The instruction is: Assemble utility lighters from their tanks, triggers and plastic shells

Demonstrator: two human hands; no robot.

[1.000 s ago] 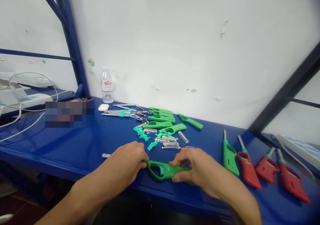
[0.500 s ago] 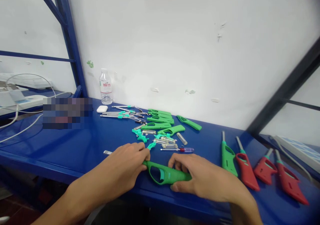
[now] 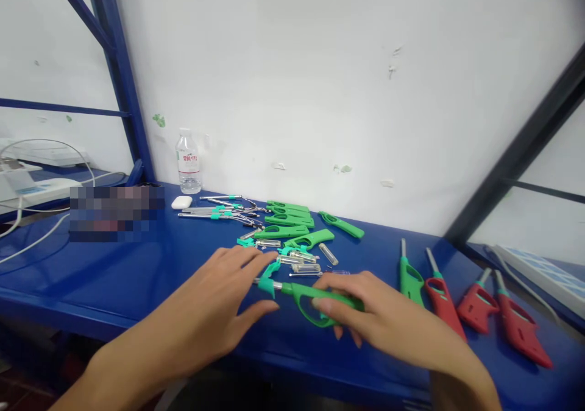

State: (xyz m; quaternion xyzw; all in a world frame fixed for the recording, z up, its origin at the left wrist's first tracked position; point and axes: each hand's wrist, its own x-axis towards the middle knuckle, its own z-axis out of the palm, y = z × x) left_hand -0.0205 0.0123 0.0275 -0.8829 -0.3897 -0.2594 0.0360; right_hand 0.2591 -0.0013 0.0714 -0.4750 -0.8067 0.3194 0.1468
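My right hand is wrapped round the handle of a green long-necked lighter, which lies sideways above the table's near edge. A teal plastic piece sits on the lighter's metal tube, left of the green body. My left hand is beside that tube, thumb and fingers apart; its fingertips are close to the teal piece, and I cannot tell whether they touch it. Just beyond the hands lie several clear fuel tanks, more teal pieces and a screwdriver, partly hidden by my right hand.
Green casing halves and metal tubes with wires lie toward the wall. Assembled lighters, one green and several red, are at right. A water bottle and a white case stand back left on the blue table.
My left hand has loosened and spread its fingers, uncovering the tube and teal piece. My right hand has turned the lighter and shifted its grip on the handle. The view has moved slightly.
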